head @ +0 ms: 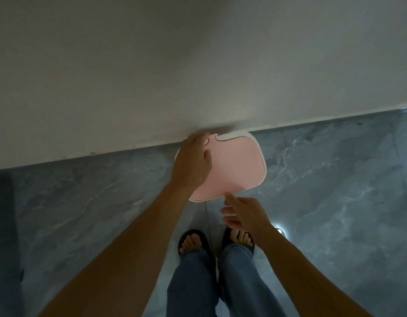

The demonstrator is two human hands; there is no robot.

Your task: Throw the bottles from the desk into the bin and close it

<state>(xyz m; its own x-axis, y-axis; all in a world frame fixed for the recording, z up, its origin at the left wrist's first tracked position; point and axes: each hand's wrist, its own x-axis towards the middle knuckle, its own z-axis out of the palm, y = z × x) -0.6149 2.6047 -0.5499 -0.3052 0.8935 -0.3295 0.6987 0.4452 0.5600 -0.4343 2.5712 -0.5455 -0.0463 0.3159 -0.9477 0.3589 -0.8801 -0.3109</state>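
A bin with a pink ribbed lid [237,165] and a white rim stands on the floor against the wall. The lid lies flat over the bin. My left hand [193,163] rests palm down on the lid's left side, fingers reaching its back edge. My right hand [242,215] hovers at the lid's front edge, its index finger touching the rim, with nothing held. No bottles and no desk are in view.
A pale wall [152,65] fills the upper half and meets the grey marbled floor [83,213] along a slanted line. My feet in black sandals [193,242] and jeans stand just in front of the bin. Bright light reflections dot the floor at the right.
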